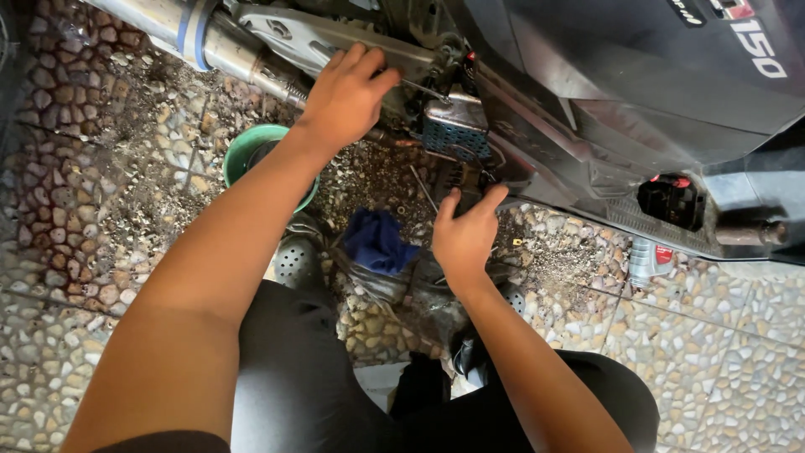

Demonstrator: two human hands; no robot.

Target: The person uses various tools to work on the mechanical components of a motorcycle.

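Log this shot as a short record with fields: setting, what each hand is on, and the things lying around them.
setting: person crouched beside a motorcycle on a pebble-pattern floor
left hand: fingers resting on a silver metal arm beside the exhaust pipe; grip not closed around anything visible
right hand: fingertips pressed up at the dark underside of the engine; what it touches is hidden
nearby: green bowl, blue rag, small bottle with red label

Green bucket (251, 151) on pebble floor (738, 335), blue rag (377, 239), small bottle (647, 260) — maybe oil — nr bodywork.
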